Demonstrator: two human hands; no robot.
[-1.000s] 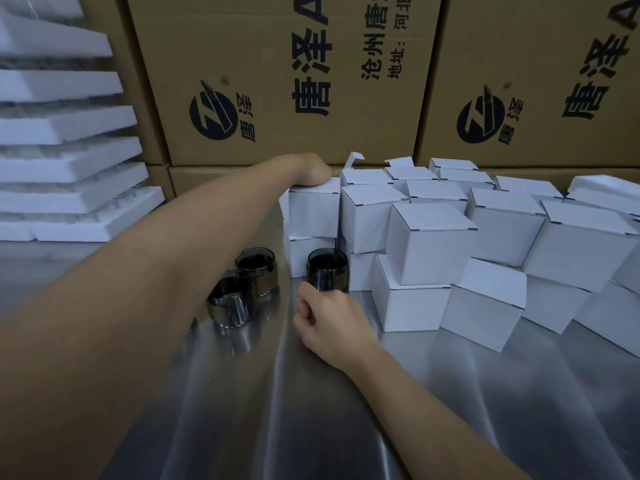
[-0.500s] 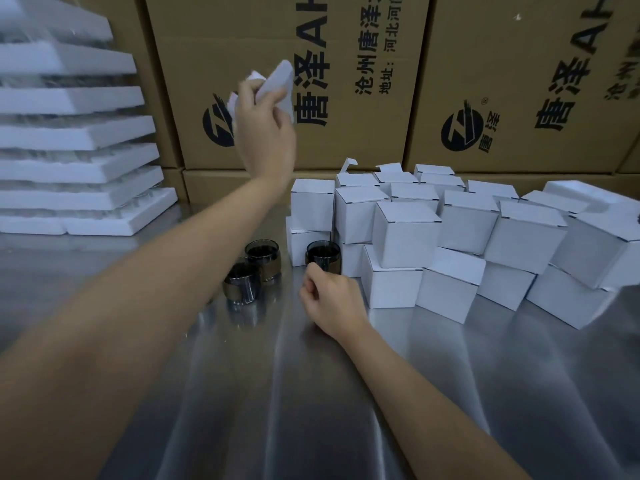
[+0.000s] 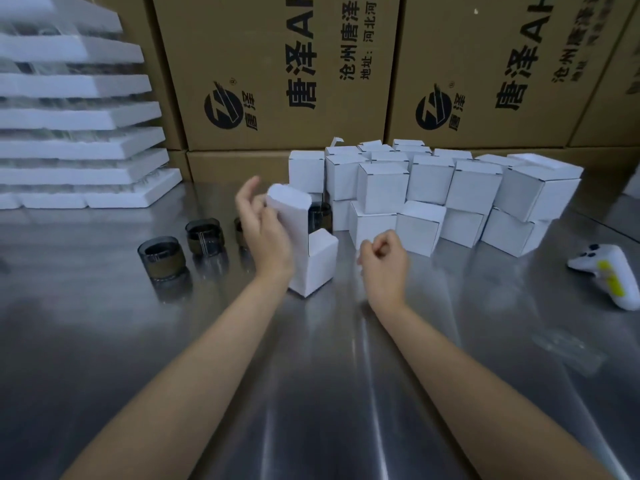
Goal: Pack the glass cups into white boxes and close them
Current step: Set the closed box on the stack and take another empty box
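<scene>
White box (image 3: 317,268) stands upright at mid tabletop (image 3: 311,375), long axis vertical, lid flap raised (mouth facing up), gripped by the left hand (image 3: 266,233); the right hand (image 3: 384,261), just beside it, is curled on nothing. Glass cups (image 3: 162,256) stand towards the left edge.

Open tabletop (image 3: 311,393) spans the lower frame. Stacked white boxes (image 3: 381,188) wall off upper centre, glass cups (image 3: 162,254) crowd centre left, and a controller (image 3: 609,271) lies far right.
</scene>
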